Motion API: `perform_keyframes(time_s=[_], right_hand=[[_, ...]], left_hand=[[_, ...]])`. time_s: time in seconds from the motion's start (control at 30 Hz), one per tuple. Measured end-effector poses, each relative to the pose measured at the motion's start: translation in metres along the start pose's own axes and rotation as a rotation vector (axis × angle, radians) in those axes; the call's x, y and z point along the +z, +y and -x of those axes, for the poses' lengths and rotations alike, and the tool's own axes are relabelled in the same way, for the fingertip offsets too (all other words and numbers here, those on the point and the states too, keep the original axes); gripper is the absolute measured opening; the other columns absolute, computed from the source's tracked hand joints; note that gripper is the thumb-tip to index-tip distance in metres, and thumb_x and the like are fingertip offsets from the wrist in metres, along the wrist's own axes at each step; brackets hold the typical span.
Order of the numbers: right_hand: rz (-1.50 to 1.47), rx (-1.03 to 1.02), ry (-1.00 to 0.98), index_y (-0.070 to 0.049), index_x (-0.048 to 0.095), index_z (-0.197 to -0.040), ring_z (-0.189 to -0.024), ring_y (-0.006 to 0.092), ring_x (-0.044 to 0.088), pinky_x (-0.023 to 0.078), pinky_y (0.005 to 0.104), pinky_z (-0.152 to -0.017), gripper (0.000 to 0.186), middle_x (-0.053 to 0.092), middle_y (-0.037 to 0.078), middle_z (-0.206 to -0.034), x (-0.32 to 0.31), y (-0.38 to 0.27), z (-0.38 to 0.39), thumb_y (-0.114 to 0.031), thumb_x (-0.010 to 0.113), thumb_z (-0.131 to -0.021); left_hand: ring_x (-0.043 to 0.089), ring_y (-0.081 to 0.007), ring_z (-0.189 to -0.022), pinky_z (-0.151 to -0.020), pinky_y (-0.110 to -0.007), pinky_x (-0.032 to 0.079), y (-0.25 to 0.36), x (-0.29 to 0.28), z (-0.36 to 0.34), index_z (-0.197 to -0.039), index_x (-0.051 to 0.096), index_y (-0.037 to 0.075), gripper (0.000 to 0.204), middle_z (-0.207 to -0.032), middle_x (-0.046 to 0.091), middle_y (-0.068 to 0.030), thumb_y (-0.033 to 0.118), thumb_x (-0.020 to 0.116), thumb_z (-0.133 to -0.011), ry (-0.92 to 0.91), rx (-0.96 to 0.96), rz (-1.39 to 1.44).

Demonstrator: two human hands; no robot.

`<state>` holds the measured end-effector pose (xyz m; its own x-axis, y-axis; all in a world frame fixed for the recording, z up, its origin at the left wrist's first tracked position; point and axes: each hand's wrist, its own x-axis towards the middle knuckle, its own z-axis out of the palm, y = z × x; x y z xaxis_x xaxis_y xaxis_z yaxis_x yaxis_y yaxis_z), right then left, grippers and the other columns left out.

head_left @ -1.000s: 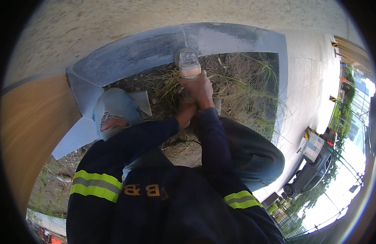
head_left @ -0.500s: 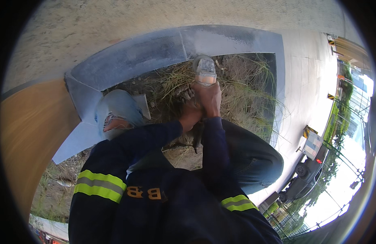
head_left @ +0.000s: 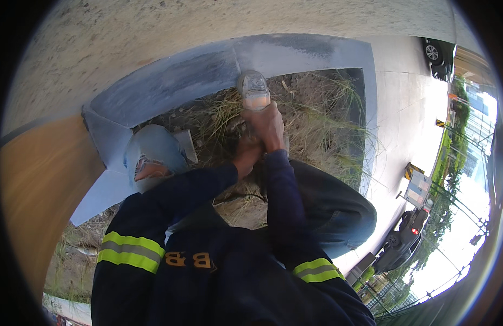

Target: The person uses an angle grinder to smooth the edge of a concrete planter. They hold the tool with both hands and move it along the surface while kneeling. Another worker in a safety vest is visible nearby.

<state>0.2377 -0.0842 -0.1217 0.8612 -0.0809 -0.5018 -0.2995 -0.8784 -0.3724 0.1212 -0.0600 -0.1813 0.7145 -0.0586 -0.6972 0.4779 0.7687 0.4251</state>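
A dusty angle grinder (head_left: 256, 87) points away from me, its head against the inner edge of the grey curb (head_left: 194, 68). My right hand (head_left: 269, 126) is wrapped round its body, just behind the orange-toned band. Nearer to me, my left hand (head_left: 247, 154) is closed round the rear part, which the fingers mostly hide. The disc shows only as a rim beside the head, close to a joint line in the curb. Dry grass (head_left: 229, 108) and soil lie under the tool and hands.
My knee in torn jeans (head_left: 153, 152) is beside a small flat slab (head_left: 185, 145) at the left. A curved tan wall (head_left: 50, 179) stands farther left. Pale pavement (head_left: 406, 108) runs along the right, with a barrier sign (head_left: 418, 188) and cars, one a dark car (head_left: 401, 239).
The grinder and both hands have shifted slightly left along the curb's inner edge. Another dark vehicle has come into view at the upper right.
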Motion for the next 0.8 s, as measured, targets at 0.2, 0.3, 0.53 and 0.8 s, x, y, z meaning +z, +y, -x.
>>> perform_keyframes(time_s=[0.2, 0.3, 0.53, 0.8], right_hand=[[0.068, -0.022, 0.008, 0.008, 0.057, -0.118, -0.106, 0.0450, 0.072, 0.056, 0.0484, -0.094, 0.074, 0.073, 0.030, -0.108, 0.007, -0.013, 0.004, -0.040, 0.083, -0.068], [0.037, 0.024, 0.021, 0.008, 0.057, -0.118, -0.106, 0.0450, 0.072, 0.056, 0.0482, -0.095, 0.075, 0.073, 0.031, -0.108, 0.004, -0.003, 0.000, -0.041, 0.083, -0.068], [0.076, -0.042, -0.038, 0.009, 0.056, -0.121, -0.107, 0.0453, 0.071, 0.055, 0.0481, -0.096, 0.078, 0.072, 0.031, -0.111, 0.013, -0.022, 0.000, -0.042, 0.083, -0.068], [0.018, 0.007, 0.004, 0.009, 0.057, -0.120, -0.107, 0.0456, 0.071, 0.056, 0.0483, -0.094, 0.079, 0.072, 0.031, -0.111, 0.006, -0.011, -0.003, -0.044, 0.084, -0.068]], left_hand=[[0.067, -0.0143, -0.096, -0.074, -0.032, 0.055, 0.005, -0.014, -0.005, -0.132, 0.057, 0.004, 0.045, -0.111, 0.069, -0.0069, 0.012, 0.075, -0.092, -0.052, -0.118, 0.074], [0.068, -0.0139, -0.093, -0.070, -0.031, 0.055, -0.005, -0.008, -0.007, -0.130, 0.057, 0.003, 0.044, -0.109, 0.069, -0.0064, 0.014, 0.076, -0.092, -0.090, 0.036, 0.052], [0.066, -0.0119, -0.092, -0.070, -0.029, 0.053, 0.017, -0.010, -0.003, -0.133, 0.056, 0.004, 0.042, -0.108, 0.069, -0.0044, 0.014, 0.073, -0.095, 0.049, -0.035, -0.044], [0.065, -0.0117, -0.092, -0.073, -0.030, 0.054, 0.011, -0.003, -0.003, -0.133, 0.057, 0.005, 0.040, -0.109, 0.069, -0.0043, 0.013, 0.071, -0.096, 0.012, 0.038, 0.009]])
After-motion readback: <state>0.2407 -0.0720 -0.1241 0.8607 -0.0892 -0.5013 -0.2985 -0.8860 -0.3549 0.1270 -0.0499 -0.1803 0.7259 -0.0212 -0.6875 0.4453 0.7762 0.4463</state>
